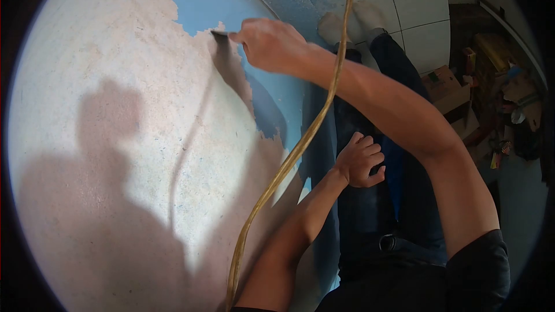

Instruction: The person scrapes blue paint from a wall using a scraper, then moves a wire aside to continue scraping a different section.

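Observation:
My right hand (270, 43) is stretched out to the wall and grips a small dark scraper (218, 35). The blade rests on the ragged edge where blue paint (202, 0) meets the bare, pale plaster (115, 110). A narrower strip of blue paint (277, 101) runs down the wall under my right forearm. My left hand (359, 162) hangs lower, near my dark trouser leg (370, 208). Its fingers are loosely curled, with nothing in them.
A yellowish cord (300, 144) hangs in front of me from the top to the bottom edge. My feet in white socks (352, 20) stand on a tiled floor (419, 0). Cardboard boxes and clutter (457, 89) lie at the right.

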`<state>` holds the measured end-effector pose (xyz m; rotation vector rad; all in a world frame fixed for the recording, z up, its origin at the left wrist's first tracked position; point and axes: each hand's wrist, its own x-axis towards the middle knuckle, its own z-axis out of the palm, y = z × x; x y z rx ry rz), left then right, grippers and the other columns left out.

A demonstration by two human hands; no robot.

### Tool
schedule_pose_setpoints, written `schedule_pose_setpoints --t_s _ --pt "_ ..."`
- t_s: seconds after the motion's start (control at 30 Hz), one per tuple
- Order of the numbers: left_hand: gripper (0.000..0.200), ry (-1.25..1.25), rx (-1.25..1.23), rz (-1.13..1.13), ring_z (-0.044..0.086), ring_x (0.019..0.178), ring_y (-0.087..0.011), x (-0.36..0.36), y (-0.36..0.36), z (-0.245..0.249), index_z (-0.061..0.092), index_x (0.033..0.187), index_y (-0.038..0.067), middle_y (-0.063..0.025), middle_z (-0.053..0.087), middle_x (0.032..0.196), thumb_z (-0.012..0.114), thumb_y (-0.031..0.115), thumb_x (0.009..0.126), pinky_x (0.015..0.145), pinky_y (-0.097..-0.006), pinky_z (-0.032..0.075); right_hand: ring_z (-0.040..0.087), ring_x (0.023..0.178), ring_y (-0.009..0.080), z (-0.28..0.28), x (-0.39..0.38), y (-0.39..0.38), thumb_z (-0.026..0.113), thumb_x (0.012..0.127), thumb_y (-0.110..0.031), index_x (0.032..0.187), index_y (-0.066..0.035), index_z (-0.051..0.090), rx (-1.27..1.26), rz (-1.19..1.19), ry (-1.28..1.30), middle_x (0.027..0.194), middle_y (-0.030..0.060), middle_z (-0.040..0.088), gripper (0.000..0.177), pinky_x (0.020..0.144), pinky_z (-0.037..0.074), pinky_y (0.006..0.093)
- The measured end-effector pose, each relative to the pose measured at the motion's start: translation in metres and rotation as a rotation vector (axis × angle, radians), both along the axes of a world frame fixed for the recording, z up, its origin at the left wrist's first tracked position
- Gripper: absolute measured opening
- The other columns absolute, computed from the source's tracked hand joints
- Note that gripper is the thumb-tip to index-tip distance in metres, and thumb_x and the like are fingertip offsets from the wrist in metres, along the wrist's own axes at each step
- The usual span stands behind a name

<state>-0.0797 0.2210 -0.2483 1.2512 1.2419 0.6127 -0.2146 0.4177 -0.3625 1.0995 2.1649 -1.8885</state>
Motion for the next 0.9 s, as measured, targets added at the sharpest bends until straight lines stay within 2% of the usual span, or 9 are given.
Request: schedule_pose_setpoints --t_s 0.03,0.13,0.23,0.33,0.47,0.63,0.67,0.87,0.9 --pt "0.025 0.002 -0.011 -0.018 0.046 0.079 -0.0232 -0.002 0.001 0.002 0.061 0.069 0.011 -0.0044 0.051 0.073 0.064 0.033 0.079 0.081 -0.0407 0.036 0.069 0.111 0.0357 -0.005 -0.002 0.004 0.059 0.094 -0.014 0.113 -0.004 0.075 0.053 -0.025 0.02 0.118 0.0151 0.071 0.026 0.095 0.056 0.0451" --pt "0.024 0.007 -0.019 -0.036 0.046 0.078 -0.0231 -0.002 0.003 0.004 0.061 0.07 0.011 -0.004 0.05 0.072 0.064 0.033 0.078 0.081 -0.0403 0.036 0.068 0.109 0.036 -0.007 -0.02 0.03 0.053 0.094 -0.003 0.131 -0.009 0.072 -0.147 0.135 -0.193 0.115 0.0172 0.07 0.042 0.095 0.056 0.0453" --pt "0.024 0.0 -0.014 -0.008 0.045 0.078 -0.0228 0.0 0.002 0.004 0.061 0.069 0.011 -0.0039 0.05 0.072 0.064 0.033 0.078 0.08 -0.0402 0.036 0.067 0.114 0.035 0.013 -0.003 0.011 0.052 0.091 -0.002 0.131 -0.009 0.072 -0.053 0.017 -0.001 0.119 0.0168 0.071 0.045 0.097 0.056 0.0445" --pt "0.025 -0.004 -0.011 0.013 0.045 0.078 -0.0226 0.001 0.001 0.003 0.06 0.068 0.011 -0.0039 0.049 0.071 0.064 0.034 0.078 0.08 -0.0402 0.036 0.066 0.116 0.0347 0.036 0.002 0.015 0.052 0.09 -0.001 0.131 -0.009 0.072 -0.118 0.091 -0.049 0.121 0.0175 0.07 0.046 0.1 0.055 0.0442" --pt "0.025 0.021 -0.013 -0.034 0.046 0.079 -0.0226 -0.001 0.002 0.003 0.062 0.069 0.011 -0.0038 0.051 0.072 0.063 0.034 0.079 0.08 -0.0404 0.036 0.066 0.115 0.0368 0.002 -0.011 0.02 0.053 0.09 -0.001 0.128 -0.007 0.073 -0.068 0.046 -0.077 0.116 0.0186 0.07 0.043 0.098 0.055 0.0456" --pt "0.024 -0.003 -0.018 -0.008 0.049 0.083 -0.0227 -0.001 0.002 0.002 0.062 0.069 0.011 -0.0039 0.053 0.074 0.063 0.033 0.079 0.082 -0.0407 0.036 0.066 0.115 0.0353 0.034 -0.003 0.012 0.051 0.09 0.0 0.126 -0.006 0.073 -0.021 0.052 0.025 0.119 0.0192 0.07 0.043 0.097 0.056 0.0444" --pt "0.024 -0.011 -0.012 0.009 0.049 0.084 -0.0228 -0.001 0.001 0.001 0.062 0.069 0.011 -0.004 0.053 0.074 0.063 0.033 0.079 0.083 -0.0408 0.036 0.068 0.112 0.0365 0.034 -0.004 0.012 0.055 0.09 -0.009 0.114 -0.003 0.074 -0.069 0.044 0.009 0.121 0.016 0.071 0.031 0.096 0.055 0.0461" --pt "0.025 -0.007 -0.011 -0.026 0.048 0.082 -0.0241 -0.002 0.005 0.003 0.062 0.07 0.011 -0.0049 0.053 0.075 0.065 0.034 0.08 0.083 -0.0419 0.037 0.069 0.109 0.0374 -0.014 -0.023 0.006 0.053 0.09 -0.006 0.111 -0.004 0.075 -0.042 -0.028 0.053 0.117 0.0173 0.071 0.03 0.095 0.055 0.0463" --pt "0.024 -0.004 0.0 -0.016 0.048 0.082 -0.0242 -0.003 0.007 0.001 0.062 0.071 0.011 -0.0049 0.053 0.075 0.065 0.034 0.08 0.083 -0.0418 0.037 0.069 0.109 0.0368 -0.005 -0.019 0.007 0.053 0.09 -0.007 0.111 -0.005 0.075 -0.063 -0.058 0.058 0.115 0.0168 0.071 0.03 0.094 0.056 0.0458"
